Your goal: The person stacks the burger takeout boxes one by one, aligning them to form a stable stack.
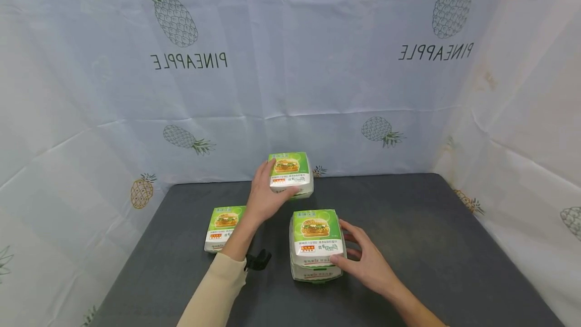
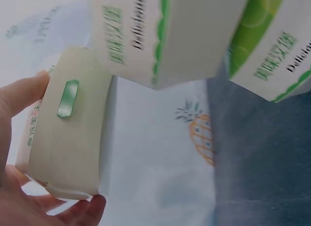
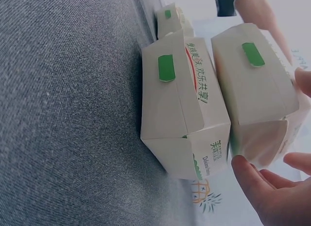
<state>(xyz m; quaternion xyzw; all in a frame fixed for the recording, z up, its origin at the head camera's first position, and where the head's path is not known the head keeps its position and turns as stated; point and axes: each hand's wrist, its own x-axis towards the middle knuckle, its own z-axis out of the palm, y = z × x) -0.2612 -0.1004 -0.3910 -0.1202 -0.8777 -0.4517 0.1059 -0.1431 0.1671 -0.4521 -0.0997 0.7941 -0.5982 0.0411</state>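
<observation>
At the back, my left hand (image 1: 265, 193) grips a green-and-white cardboard burger box (image 1: 292, 165), fingers along its left side and thumb at its near right corner. The left wrist view shows that box (image 2: 73, 124) from the underside, raised off the table. Nearer to me, my right hand (image 1: 367, 261) holds another burger box (image 1: 317, 231) by its right side, thumb at the front corner. Directly beneath it sits a matching box (image 1: 315, 272) on the table. In the right wrist view the upper box (image 3: 257, 85) lies close over the lower box (image 3: 184, 104).
Another burger box (image 1: 224, 218) stands on the dark table (image 1: 408, 226) to the left, partly hidden behind my left forearm. A white curtain (image 1: 290, 79) printed with pineapples hangs right behind the table's far edge and along both sides.
</observation>
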